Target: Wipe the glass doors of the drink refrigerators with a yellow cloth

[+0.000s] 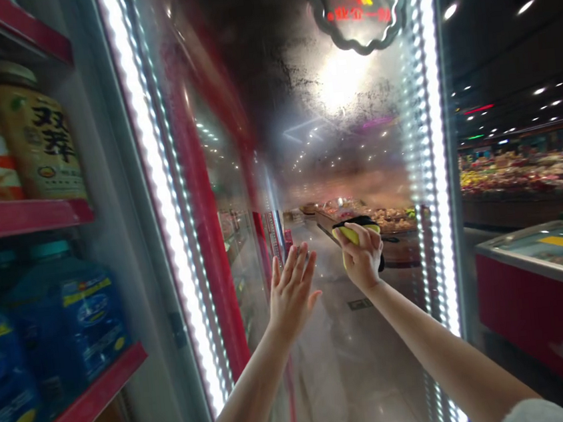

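Observation:
A tall glass door (307,168) with bright light strips down both sides stands in front of me. Fog or moisture covers its upper part, while the lower part is see-through. My left hand (293,287) is spread flat against or just before the glass, holding nothing. To its right, my right hand (364,253) grips a yellow and black cleaning pad (347,233) at the glass; whether it is a sponge or a cloth is not clear. A scalloped round sign (360,4) with a red and yellow logo sits high on the door.
Shelves with red edges (25,215) hold bottled drinks (39,132) and blue packs (90,305) close on the left. At right stands a red chest freezer (534,318). Produce displays (514,180) and a shiny floor lie beyond.

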Demonstrator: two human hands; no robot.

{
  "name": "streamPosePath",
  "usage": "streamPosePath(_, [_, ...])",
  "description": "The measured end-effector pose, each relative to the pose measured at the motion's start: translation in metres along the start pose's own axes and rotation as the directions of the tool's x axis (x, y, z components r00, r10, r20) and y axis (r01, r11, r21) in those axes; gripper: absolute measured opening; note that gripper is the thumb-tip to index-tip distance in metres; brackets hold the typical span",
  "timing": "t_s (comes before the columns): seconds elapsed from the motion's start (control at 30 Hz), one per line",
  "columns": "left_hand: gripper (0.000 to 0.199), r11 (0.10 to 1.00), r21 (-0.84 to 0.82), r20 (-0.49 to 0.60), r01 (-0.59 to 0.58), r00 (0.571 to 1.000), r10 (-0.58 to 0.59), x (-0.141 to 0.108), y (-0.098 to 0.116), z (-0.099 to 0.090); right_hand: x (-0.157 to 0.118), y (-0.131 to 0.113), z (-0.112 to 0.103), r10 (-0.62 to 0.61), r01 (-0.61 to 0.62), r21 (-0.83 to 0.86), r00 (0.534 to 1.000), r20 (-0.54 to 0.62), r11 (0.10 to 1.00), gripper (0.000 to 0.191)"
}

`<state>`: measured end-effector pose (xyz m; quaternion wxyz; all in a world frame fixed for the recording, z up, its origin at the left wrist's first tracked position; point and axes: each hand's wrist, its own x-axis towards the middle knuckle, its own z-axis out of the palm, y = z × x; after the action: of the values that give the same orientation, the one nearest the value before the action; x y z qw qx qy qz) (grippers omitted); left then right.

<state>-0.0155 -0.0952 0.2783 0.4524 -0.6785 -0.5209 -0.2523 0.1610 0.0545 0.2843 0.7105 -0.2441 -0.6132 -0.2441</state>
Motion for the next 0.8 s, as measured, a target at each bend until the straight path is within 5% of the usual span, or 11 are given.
streamPosePath(0.17, [0.113,0.998,-0.028,-0.014,-0.057,0.998,0.056,0.017,0.012,0.009,0.026,0.010,-0.002,-0.107,0.111,-0.032,0.988,0.114,0.993,0.035])
streamPosePath(0.37, [0.113,0.996,-0.046,-0.019,-0.073,0.997,0.072,0.020,0.020,0.015,0.012,0.033,-0.017,0.074,-0.075,-0.180,0.997,-0.014,0.981,0.037])
streamPosePath(0.57, [0.109,0.994,-0.058,-0.019,-0.088,0.996,0.087,0.027,0.023,0.018,0.028,0.050,-0.020,-0.075,0.103,-0.173,0.984,0.161,0.980,0.040])
streamPosePath(0.67, [0.110,0.995,-0.059,-0.037,-0.086,0.996,0.084,0.032,0.027,0.022,0.041,0.073,-0.021,0.006,0.015,-0.215,0.995,0.096,0.977,0.040])
streamPosePath(0.8, [0.107,0.995,-0.053,-0.035,-0.084,0.996,0.082,0.034,0.034,0.027,0.023,0.088,-0.022,0.068,-0.054,-0.211,0.996,0.060,0.976,0.049])
